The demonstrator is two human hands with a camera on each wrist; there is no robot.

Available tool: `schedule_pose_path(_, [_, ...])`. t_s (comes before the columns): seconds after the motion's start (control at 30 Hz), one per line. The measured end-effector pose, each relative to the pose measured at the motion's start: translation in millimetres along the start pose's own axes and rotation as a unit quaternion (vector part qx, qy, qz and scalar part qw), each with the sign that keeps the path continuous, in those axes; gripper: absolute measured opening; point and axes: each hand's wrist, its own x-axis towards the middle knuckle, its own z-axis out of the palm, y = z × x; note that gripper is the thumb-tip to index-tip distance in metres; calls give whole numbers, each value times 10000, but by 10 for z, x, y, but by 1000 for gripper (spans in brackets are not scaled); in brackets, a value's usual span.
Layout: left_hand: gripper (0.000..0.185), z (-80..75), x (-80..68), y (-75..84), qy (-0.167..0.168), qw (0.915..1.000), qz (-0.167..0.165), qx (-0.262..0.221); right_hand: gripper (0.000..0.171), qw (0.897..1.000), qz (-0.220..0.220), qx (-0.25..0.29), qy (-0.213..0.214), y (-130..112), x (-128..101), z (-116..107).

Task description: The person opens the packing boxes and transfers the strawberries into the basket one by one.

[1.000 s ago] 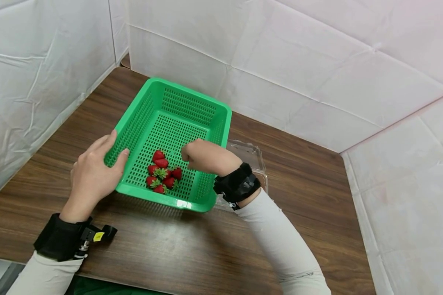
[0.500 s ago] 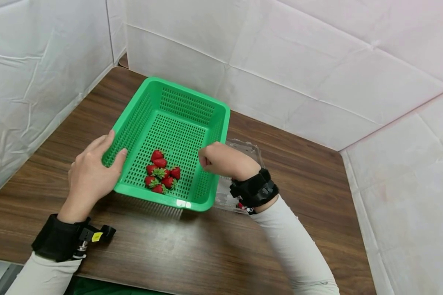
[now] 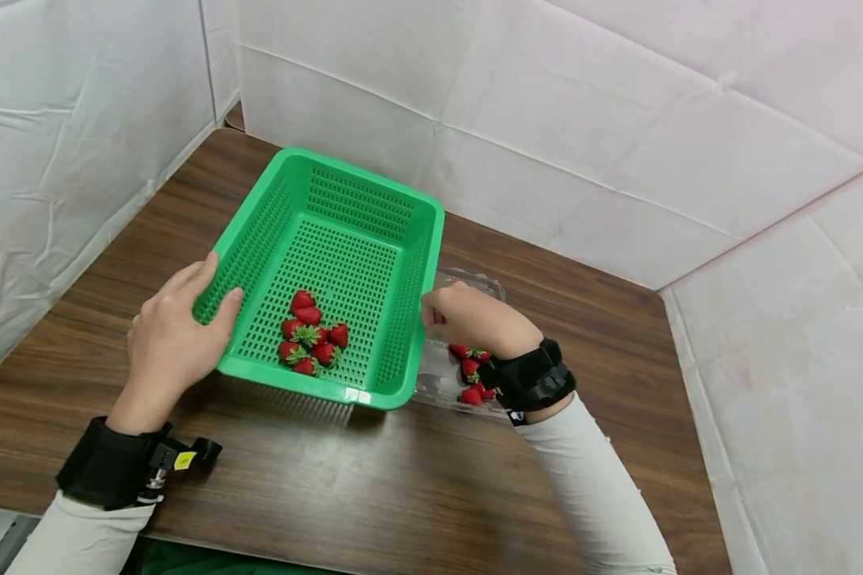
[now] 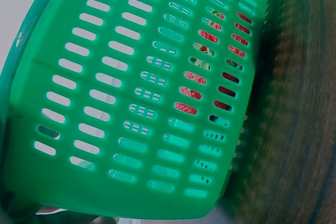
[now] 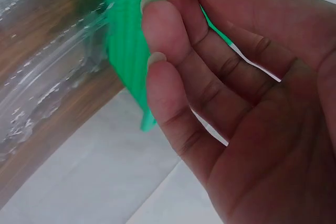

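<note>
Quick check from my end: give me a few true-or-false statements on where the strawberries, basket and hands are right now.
1. The left hand grips the green basket's left wall. True.
2. The basket holds no strawberries. False: a cluster of strawberries lies on its floor.
3. The right hand holds a strawberry. False: its fingers are empty, loosely curled.
4. More strawberries sit in the clear plastic container right of the basket. True.

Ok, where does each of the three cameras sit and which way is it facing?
Head: above, looking down at the brown wooden table; both hands and sleeves show.
Left wrist: close against the green perforated plastic basket; red strawberries show through its slots.
Right wrist: beneath the right hand, whose fingers are loosely curled, empty; clear plastic clamshell box beside.
All share the basket.
</note>
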Motion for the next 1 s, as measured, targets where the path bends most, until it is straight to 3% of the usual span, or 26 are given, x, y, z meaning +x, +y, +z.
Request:
schedule_pose_path(0.17, [57, -10, 0, -2, 5, 10000, -8, -7, 25, 9999, 89, -44, 69, 118, -65, 29])
schedule_pose_path(0.4, [57, -7, 1, 2, 16, 10000, -27, -37, 6, 9987, 497, -116, -38, 262, -143, 99])
schedule_pose_path(1.0, [57, -8, 4, 10, 16, 10000, -11, -71, 9, 9907, 1254, 254, -474, 574, -269, 353])
